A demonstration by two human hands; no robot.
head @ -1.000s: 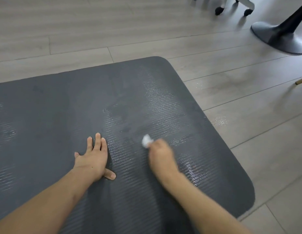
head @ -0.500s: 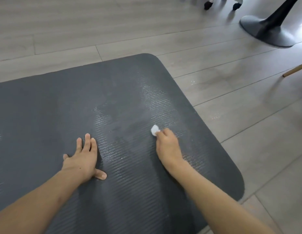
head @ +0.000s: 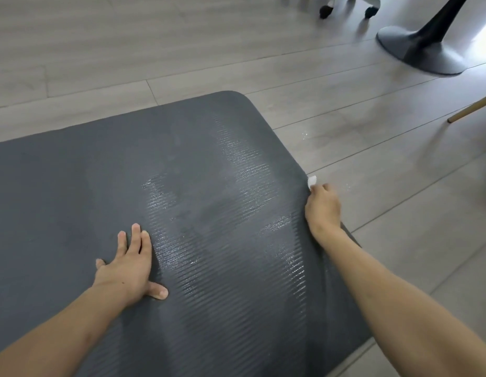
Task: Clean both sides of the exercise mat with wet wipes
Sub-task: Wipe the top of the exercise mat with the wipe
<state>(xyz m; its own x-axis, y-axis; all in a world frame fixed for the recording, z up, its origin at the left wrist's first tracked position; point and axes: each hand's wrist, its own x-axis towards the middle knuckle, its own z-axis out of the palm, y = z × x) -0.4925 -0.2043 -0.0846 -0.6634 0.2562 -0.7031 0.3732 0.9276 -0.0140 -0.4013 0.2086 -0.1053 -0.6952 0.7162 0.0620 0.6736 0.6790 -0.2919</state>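
Note:
A dark grey ribbed exercise mat (head: 73, 191) lies flat on the floor, with shiny wet streaks across its right half. My left hand (head: 129, 263) presses flat on the mat near the middle, fingers straight. My right hand (head: 322, 206) is at the mat's right edge, fingers curled round a small wadded white wet wipe (head: 311, 180) that pokes out past the fingertips, right at the mat's border.
Light grey wood-plank floor (head: 372, 148) surrounds the mat, with small wet specks to the right of it. A dark round pedestal base (head: 415, 47) stands at the upper right, chair castors (head: 326, 10) at the top, and a wooden leg (head: 470, 108) at the right edge.
My right hand has swept the wipe from the middle of the mat rightwards to its right edge. My left hand has stayed pressed in place.

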